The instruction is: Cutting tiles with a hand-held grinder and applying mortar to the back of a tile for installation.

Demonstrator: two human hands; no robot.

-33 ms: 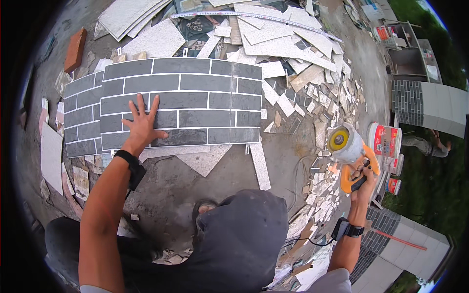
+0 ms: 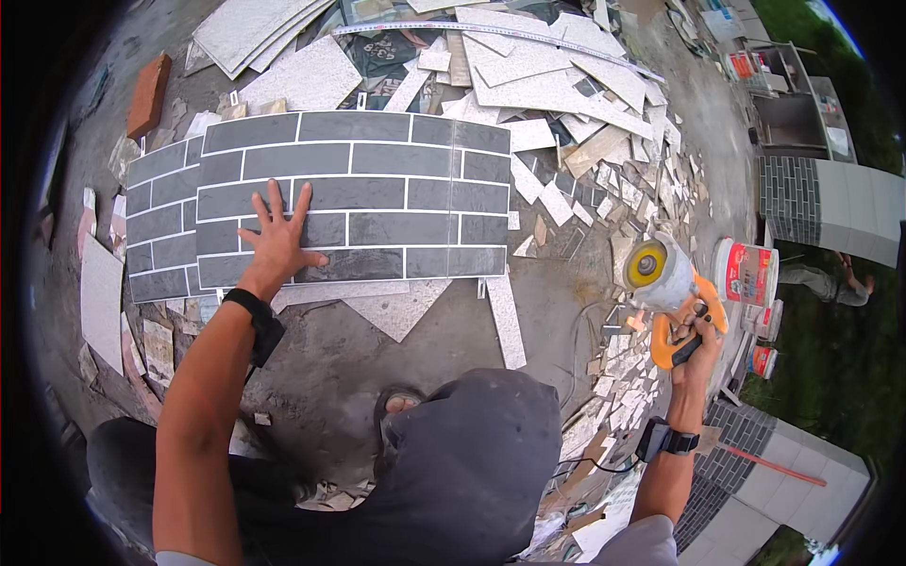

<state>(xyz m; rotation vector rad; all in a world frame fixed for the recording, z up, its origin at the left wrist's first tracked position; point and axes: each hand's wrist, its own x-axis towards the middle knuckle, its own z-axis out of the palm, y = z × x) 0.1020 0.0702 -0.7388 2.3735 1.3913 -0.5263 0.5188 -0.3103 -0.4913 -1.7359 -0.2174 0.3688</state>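
My left hand (image 2: 276, 247) lies flat with fingers spread on a dark grey tile (image 2: 377, 198) with white brick-pattern lines. A faint straight line runs across this tile near its right end. Under its left edge lies a second tile of the same pattern (image 2: 156, 203). At the right, my right hand (image 2: 696, 351) is wrapped round the orange handle of a disc cutter (image 2: 675, 292). The cutter is held up off the tiles, its round yellow disc (image 2: 645, 265) showing. Part of the trigger area is hidden by my fingers.
Broken white tile pieces (image 2: 528, 71) lie beyond and right of the tile, with a tape measure (image 2: 434, 27) across them. A red brick (image 2: 149, 99) lies far left. Buckets (image 2: 746, 274) stand at the right. My foot (image 2: 400, 404) is near the tile; a person (image 2: 830, 281) is far right.
The disc cutter in my right hand has shifted slightly left, and its disc is turned a little more into view. My left hand stays on the tile.
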